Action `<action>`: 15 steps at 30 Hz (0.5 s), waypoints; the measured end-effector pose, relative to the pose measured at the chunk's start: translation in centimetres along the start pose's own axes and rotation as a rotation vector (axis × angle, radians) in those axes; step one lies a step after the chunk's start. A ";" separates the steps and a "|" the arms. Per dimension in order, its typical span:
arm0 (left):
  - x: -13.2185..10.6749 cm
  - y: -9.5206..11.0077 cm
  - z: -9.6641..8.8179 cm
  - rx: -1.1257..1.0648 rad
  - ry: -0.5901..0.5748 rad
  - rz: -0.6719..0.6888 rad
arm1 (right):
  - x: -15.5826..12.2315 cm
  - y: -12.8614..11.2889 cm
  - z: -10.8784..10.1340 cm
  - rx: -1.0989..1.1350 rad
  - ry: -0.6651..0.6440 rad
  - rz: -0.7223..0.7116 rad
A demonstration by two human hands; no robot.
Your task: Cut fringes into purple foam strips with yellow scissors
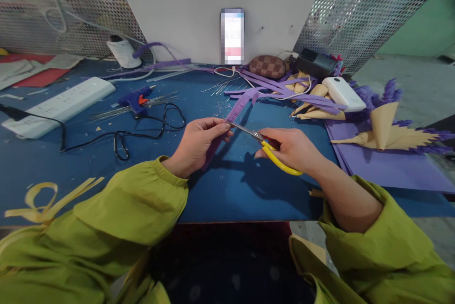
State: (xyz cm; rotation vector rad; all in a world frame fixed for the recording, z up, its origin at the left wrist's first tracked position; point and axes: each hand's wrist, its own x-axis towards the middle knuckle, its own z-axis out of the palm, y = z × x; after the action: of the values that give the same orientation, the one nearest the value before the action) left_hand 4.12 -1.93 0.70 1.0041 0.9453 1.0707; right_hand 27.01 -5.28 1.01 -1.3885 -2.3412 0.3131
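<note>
Over the middle of the blue table, my left hand pinches a purple paper strip between thumb and fingers. The strip's upper part arches away and folds over at its far end; its lower part hangs beneath the palm. My right hand is closed around the yellow handles of a pair of scissors. The blades point left and reach the strip's edge close to my left thumb. Whether the blades are parted I cannot make out.
A glue gun with its black cord and a white power strip lie left. A phone leans on the back panel. Right are loose purple strips, a white power bank, paper-wrapped purple flowers and purple sheets.
</note>
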 end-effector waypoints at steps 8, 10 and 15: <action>-0.1 -0.1 0.0 0.101 0.020 0.118 | 0.0 -0.2 -0.1 -0.019 0.005 0.005; -0.2 0.0 0.0 0.150 0.023 0.144 | 0.0 -0.2 -0.1 -0.021 0.007 0.004; -0.1 0.1 -0.2 0.116 0.005 0.097 | 0.0 -0.1 -0.1 -0.005 -0.011 -0.003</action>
State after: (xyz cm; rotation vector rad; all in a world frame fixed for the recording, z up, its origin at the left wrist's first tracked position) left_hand 3.88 -1.95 0.72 1.1530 0.9799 1.1088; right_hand 27.01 -5.32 1.09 -1.3894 -2.3539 0.3149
